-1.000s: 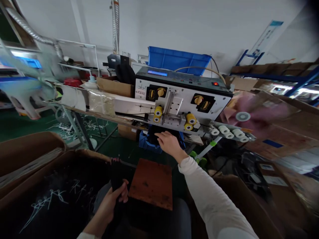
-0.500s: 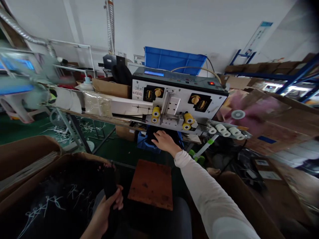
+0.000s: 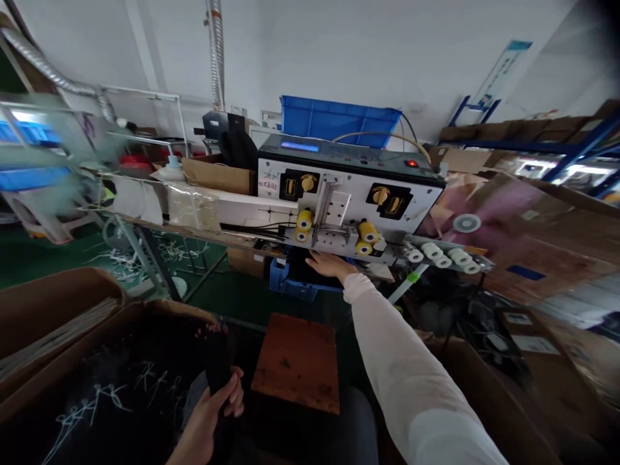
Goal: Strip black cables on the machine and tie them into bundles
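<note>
My left hand [image 3: 220,403] is closed around a bundle of black wires [image 3: 217,358] with pinkish ends, held upright over the edge of a cardboard box. In that box lies a dark mass of wires [image 3: 116,361] with white ties. My right hand [image 3: 330,266] reaches under the front of the machine, its fingers stretched out over dark contents in a blue bin [image 3: 290,289]. What its fingertips touch is too dark to make out. Above it stands the wire-cutting machine [image 3: 349,200] with yellow rollers, and thin black wires [image 3: 261,227] stick out on its left side.
A rusty-brown square stool top [image 3: 296,365] stands between my legs. Right of the machine are white guide rollers [image 3: 436,254] and a spinning pink fan [image 3: 466,223]. A blue crate [image 3: 339,119] sits behind the machine. Cardboard boxes [image 3: 62,294] flank me.
My right hand has shifted slightly right over the bin, with its fingers flatter. Black wires now extend further from the machine's left side. My left hand still grips the bundle.
</note>
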`<state>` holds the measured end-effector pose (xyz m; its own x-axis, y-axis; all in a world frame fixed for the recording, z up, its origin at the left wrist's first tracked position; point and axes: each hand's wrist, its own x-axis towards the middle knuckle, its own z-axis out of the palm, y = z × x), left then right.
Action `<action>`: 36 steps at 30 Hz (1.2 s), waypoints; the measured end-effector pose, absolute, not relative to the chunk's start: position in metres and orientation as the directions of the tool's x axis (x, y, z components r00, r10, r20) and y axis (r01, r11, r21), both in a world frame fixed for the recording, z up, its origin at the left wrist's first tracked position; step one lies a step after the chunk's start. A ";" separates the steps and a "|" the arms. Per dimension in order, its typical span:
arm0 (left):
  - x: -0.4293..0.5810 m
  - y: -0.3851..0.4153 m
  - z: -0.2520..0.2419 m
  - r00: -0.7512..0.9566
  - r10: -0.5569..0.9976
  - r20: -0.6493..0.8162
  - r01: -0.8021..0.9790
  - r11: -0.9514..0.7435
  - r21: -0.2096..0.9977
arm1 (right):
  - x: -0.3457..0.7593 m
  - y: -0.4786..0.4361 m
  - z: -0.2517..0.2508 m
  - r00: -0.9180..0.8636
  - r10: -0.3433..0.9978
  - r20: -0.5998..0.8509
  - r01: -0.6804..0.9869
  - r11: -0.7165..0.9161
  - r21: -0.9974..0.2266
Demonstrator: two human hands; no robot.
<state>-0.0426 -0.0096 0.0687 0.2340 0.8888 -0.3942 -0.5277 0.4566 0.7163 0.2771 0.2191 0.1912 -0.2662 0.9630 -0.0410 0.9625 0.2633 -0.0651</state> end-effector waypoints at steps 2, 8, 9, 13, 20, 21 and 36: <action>-0.043 -0.011 0.070 0.237 0.887 -0.396 -0.521 0.460 0.719 | 0.278 0.207 0.197 -0.303 0.953 -0.028 0.952 0.301 -0.058; -0.040 -0.011 0.074 0.247 0.891 -0.381 -0.504 0.454 0.735 | 0.278 0.156 0.222 -0.464 0.884 0.051 0.883 0.466 -0.058; -0.040 -0.011 0.074 0.249 0.892 -0.378 -0.499 0.453 0.739 | 0.276 0.150 0.222 -0.489 0.871 0.047 0.869 0.491 -0.062; -0.037 -0.012 0.073 0.271 0.890 -0.366 -0.486 0.455 0.746 | 0.267 0.143 0.205 -0.497 0.865 -0.074 0.867 0.491 -0.088; -0.038 -0.013 0.066 0.283 0.878 -0.387 -0.489 0.479 0.729 | 0.270 0.195 0.186 -0.349 0.930 -0.114 0.937 0.349 -0.020; -0.038 -0.013 0.065 0.285 0.876 -0.389 -0.491 0.482 0.726 | 0.272 0.203 0.187 -0.322 0.939 -0.120 0.947 0.320 -0.029; -0.034 -0.012 0.065 0.309 0.867 -0.391 -0.511 0.498 0.701 | 0.252 0.173 0.205 -0.407 0.913 0.037 0.905 0.408 -0.120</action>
